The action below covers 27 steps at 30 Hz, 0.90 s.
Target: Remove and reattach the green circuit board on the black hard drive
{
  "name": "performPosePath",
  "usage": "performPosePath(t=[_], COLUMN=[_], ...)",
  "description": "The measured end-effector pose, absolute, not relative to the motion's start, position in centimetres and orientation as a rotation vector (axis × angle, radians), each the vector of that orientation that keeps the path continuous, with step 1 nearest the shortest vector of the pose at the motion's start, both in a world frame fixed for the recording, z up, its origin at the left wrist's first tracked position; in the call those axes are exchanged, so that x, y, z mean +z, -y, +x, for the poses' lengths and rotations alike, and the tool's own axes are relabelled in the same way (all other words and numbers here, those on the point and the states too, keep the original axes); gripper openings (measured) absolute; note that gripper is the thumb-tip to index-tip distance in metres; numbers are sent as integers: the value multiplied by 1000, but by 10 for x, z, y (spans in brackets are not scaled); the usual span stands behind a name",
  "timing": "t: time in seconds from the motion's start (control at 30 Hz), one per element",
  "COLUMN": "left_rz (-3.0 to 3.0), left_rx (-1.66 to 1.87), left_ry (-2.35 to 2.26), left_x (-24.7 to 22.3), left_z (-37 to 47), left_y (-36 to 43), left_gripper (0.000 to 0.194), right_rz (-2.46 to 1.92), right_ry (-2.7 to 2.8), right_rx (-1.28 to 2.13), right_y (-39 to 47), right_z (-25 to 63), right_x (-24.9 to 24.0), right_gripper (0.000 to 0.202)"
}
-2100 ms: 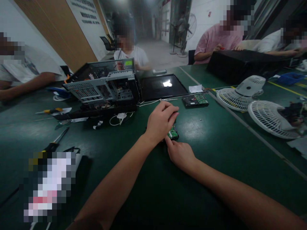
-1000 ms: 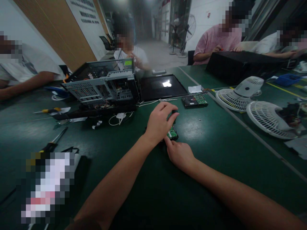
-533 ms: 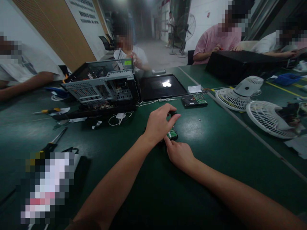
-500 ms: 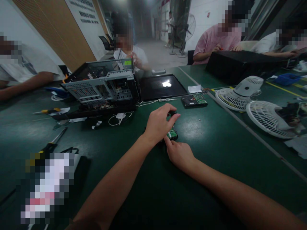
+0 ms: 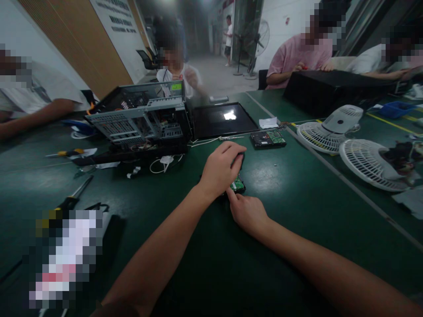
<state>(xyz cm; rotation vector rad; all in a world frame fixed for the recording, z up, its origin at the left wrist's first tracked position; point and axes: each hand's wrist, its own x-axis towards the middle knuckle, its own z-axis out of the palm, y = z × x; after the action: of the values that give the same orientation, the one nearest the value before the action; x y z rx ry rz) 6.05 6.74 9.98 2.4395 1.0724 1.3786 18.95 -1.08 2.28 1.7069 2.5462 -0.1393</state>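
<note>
A hard drive, its green circuit board partly showing, lies on the table beneath my hands. My left hand is held over it with the fingers curled round a dark tool handle. Most of that tool is hidden by the hand. My right hand is closed, its thumb and forefinger at the near edge of the hard drive. A second hard drive lies farther off, board side up.
An opened computer case stands at the back left beside a black panel. Two screwdrivers and a blurred-out device lie at left. White fan parts lie at right. Several people sit round the green table.
The fingers of my left hand have curled and turned a little round the dark handle. My right hand keeps its place. A person in the far background has moved left.
</note>
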Motion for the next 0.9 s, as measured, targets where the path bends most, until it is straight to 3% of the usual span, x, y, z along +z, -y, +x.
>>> performPosePath(t=[0.9], left_rz=[2398], left_rx=[1378], left_ry=[-1179], left_x=[97], left_z=[61], left_y=[-67], left_gripper=[13], right_rz=[1706], right_ry=[-2542], right_rx=[-156], right_y=[11], right_z=[190], right_x=[22], right_gripper=[56])
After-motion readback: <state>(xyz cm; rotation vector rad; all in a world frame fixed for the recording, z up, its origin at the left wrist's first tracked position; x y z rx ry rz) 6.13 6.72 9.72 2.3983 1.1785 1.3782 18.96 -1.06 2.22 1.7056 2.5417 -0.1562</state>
